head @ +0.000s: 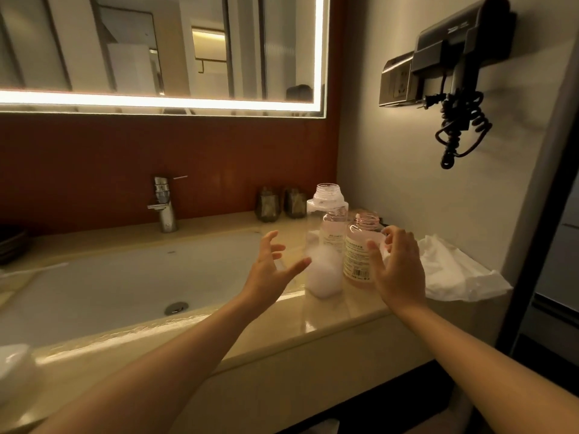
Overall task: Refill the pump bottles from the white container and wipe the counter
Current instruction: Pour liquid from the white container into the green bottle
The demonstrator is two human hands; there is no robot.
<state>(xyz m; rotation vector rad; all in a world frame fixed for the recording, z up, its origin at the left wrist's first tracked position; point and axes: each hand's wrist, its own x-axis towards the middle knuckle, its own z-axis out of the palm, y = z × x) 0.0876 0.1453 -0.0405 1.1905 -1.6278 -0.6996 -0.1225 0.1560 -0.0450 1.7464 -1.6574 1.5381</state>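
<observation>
Bottles with open necks stand grouped on the beige counter (344, 311), right of the sink (125, 277): a tall clear bottle (326, 277) with white at its bottom, a pink labelled bottle (358, 255) just beside it, and a smaller pink bottle (333, 228) behind. The left hand (269, 267) and right hand (398, 267) flank the group, fingers spread wide, holding nothing. A crumpled white cloth (454, 274) lies farther right. A faucet (164, 205) stands behind the sink.

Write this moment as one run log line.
left hand: open, near clear bottle | right hand: open, beside pink bottle | both: uncapped, upright | white cloth: on counter
</observation>
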